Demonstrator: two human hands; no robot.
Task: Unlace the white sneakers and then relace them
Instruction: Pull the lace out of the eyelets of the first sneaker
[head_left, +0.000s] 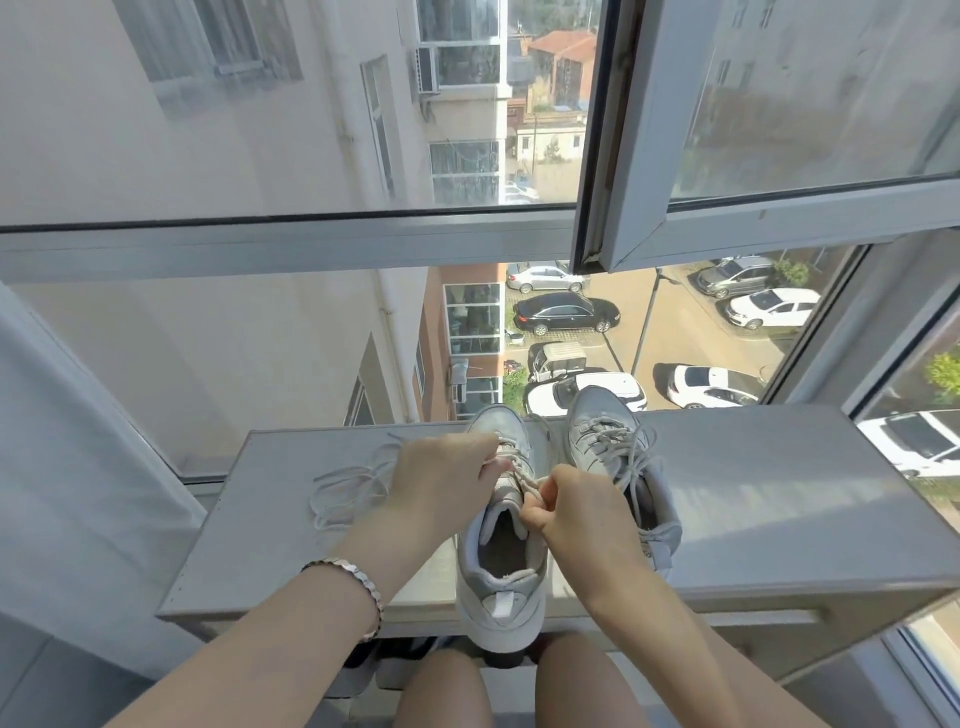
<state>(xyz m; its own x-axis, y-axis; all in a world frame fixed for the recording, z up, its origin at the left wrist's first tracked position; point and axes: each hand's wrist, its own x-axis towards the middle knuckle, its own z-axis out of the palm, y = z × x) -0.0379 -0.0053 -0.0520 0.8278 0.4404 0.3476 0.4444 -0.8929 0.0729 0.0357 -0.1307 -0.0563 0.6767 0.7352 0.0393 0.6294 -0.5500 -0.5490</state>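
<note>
Two white sneakers stand side by side on a grey sill-top board (769, 499), toes toward the window. The left sneaker (501, 577) has its heel hanging over the board's near edge. My left hand (441, 480) pinches its lace over the upper eyelets. My right hand (574, 512) pinches the lace near the tongue. The right sneaker (605, 431) is laced, with loose lace ends trailing along its side. A loose white lace (348, 486) lies in coils on the board to the left.
Large window panes rise right behind the board, with an opened sash (675, 208) at upper right. A white curtain (78, 467) hangs at left. My knees sit below the board's near edge. Dark shoes (389, 660) lie under the board.
</note>
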